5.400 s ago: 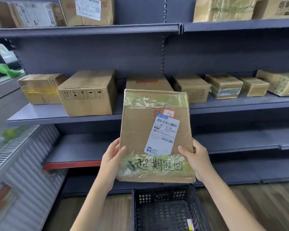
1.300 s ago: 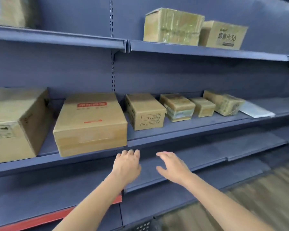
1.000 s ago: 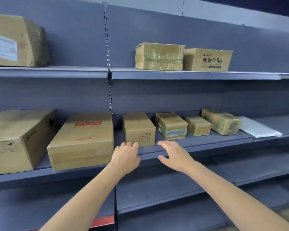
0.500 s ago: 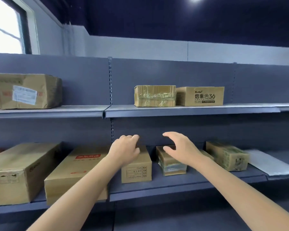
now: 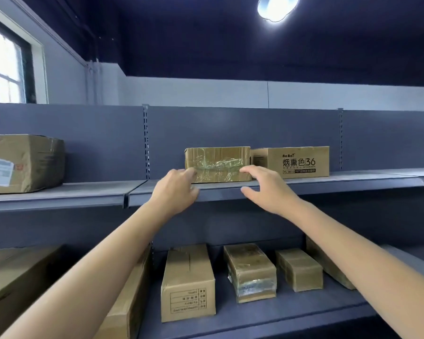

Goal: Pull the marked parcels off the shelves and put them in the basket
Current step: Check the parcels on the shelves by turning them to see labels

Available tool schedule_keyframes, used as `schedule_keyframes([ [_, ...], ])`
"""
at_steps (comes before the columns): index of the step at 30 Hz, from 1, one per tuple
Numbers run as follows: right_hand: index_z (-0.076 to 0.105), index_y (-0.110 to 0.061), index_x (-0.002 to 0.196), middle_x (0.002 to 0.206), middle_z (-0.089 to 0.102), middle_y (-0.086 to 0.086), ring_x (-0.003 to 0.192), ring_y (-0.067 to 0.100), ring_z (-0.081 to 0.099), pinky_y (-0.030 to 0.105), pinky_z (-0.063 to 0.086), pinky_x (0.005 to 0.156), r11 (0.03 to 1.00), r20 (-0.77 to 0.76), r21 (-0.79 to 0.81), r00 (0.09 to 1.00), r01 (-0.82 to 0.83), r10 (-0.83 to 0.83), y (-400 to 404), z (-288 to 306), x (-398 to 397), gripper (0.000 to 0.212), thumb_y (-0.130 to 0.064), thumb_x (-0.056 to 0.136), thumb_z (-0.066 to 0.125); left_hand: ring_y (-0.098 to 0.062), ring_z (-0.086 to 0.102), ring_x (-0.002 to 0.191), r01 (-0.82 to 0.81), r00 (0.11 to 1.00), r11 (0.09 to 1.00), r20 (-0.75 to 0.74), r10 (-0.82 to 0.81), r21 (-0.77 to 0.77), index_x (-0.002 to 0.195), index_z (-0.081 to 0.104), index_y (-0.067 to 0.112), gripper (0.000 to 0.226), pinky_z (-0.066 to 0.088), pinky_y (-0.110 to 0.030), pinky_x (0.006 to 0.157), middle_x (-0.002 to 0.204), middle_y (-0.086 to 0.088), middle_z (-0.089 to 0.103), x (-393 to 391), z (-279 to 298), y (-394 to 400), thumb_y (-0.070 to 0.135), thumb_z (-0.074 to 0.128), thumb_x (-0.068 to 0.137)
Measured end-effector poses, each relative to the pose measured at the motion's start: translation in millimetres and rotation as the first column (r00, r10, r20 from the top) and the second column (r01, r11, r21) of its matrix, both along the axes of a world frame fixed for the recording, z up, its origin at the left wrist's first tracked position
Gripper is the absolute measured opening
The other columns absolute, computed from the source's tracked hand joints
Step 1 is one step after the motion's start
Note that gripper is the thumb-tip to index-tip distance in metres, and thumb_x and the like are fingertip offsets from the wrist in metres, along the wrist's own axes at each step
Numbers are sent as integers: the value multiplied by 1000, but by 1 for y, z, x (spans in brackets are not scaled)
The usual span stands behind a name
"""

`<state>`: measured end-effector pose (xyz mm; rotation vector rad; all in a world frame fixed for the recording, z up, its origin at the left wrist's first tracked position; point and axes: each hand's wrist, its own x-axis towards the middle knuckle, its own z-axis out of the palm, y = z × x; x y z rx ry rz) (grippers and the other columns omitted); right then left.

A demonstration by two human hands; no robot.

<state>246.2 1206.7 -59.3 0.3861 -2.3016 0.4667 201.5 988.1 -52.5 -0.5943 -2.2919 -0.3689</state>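
Grey metal shelving, with a window [image 5: 3,77] at upper left and a lit ceiling lamp [image 5: 277,7] overhead. On the upper shelf [image 5: 328,183]: three cartons — a large labelled carton [image 5: 22,163] far left, a tape-wrapped parcel [image 5: 218,163] at centre, and a printed "36" carton [image 5: 296,161] touching its right side. On the lower shelf [image 5: 279,311]: six boxes visible — two big cartons at left, partly hidden behind the left forearm; an upright narrow box [image 5: 187,285]; a taped box [image 5: 251,272]; a small plain box [image 5: 299,269]; and one more at right, mostly covered by the right forearm. Nothing between either hand and the tape-wrapped parcel. Left hand [image 5: 175,192] raised at the shelf edge, fingers loosely bent, fingertips at the parcel's lower left corner; contact cannot be told for sure. Right hand [image 5: 267,189] spread, fingers and thumb apart, just in front of the parcel's lower right corner, beside the "36" carton, gripping nothing. Parcel resting flat on the upper shelf, between the two hands, close to the front edge. Markings on the parcel's front not readable under the glossy tape.
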Motion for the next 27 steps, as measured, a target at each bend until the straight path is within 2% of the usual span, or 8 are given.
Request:
schedule_keyframes([
  [6, 56, -16, 119, 107, 60, 3, 92, 15, 48, 24, 35, 77, 998, -76, -55, 997, 5, -9, 46, 35, -60, 34, -23, 86, 57, -32, 48, 120, -38, 999, 994, -32, 42, 100, 128, 49, 5, 43, 43, -40, 96, 129, -14, 55, -50, 36, 34, 15, 50, 86],
  [10, 58, -15, 112, 79, 50, -11, 76, 10, 46, 22, 32, 66, 997, -39, -69, 999, -23, 20, 70, 53, -107, 29, -23, 84, 59, -29, 54, 112, -71, 997, 985, 19, 69, 158, 128, 50, 7, 44, 45, -36, 89, 126, -14, 57, -84, 54, 56, 14, 50, 84],
  [14, 52, -16, 123, 113, 58, 4, 90, 16, 50, 27, 38, 77, 997, 41, -72, 999, -31, 34, 85, 76, -158, 40, -22, 84, 58, -30, 51, 114, -152, 988, 968, 69, 141, 201, 131, 46, 8, 48, 46, -38, 90, 127, -14, 56, -126, 80, 64, 15, 51, 83],
  [16, 44, -16, 132, 133, 50, 6, 109, 21, 51, 30, 41, 86, 996, 68, -81, 997, -32, 37, 85, 84, -178, 49, -21, 85, 56, -34, 42, 123, -213, 972, 968, 130, 196, 133, 137, 38, 13, 54, 41, -41, 95, 135, -14, 46, -144, 87, 67, 18, 50, 85],
  [19, 29, -16, 143, 149, 33, 5, 134, 23, 33, 34, 32, 103, 999, 165, -28, 986, -34, 38, 81, 86, -199, 64, -18, 85, 55, -40, 28, 132, -279, 928, 960, 261, 264, 21, 145, 25, 23, 60, 31, -45, 103, 148, -11, 29, -161, 90, 74, 22, 45, 88],
  [22, 36, -14, 140, 146, 37, 6, 132, 23, 35, 31, 33, 101, 998, 193, -24, 979, -61, 64, 76, 77, -209, 59, -19, 85, 56, -31, 42, 126, -279, 923, 959, 260, 283, -51, 133, 45, 16, 41, 30, -39, 104, 137, -9, 48, -166, 85, 79, 25, 41, 93],
  [25, 64, -9, 108, 109, 60, 2, 104, 17, 52, 21, 34, 80, 973, -35, -191, 992, -128, 123, 75, 71, -201, 28, -28, 88, 57, -31, 55, 101, -236, 971, 953, 87, 223, 192, 103, 63, 9, 29, 34, -36, 89, 107, -11, 65, -158, 75, 77, 25, 40, 95],
  [27, 66, -8, 87, 91, 57, -1, 92, 16, 54, 19, 32, 73, 917, -155, -362, 981, -168, 119, 75, 72, -195, 24, -31, 87, 59, -33, 54, 99, -189, 979, 882, 8, 206, 432, 96, 64, 7, 28, 37, -37, 88, 104, -14, 62, -151, 72, 67, 29, 47, 92],
])
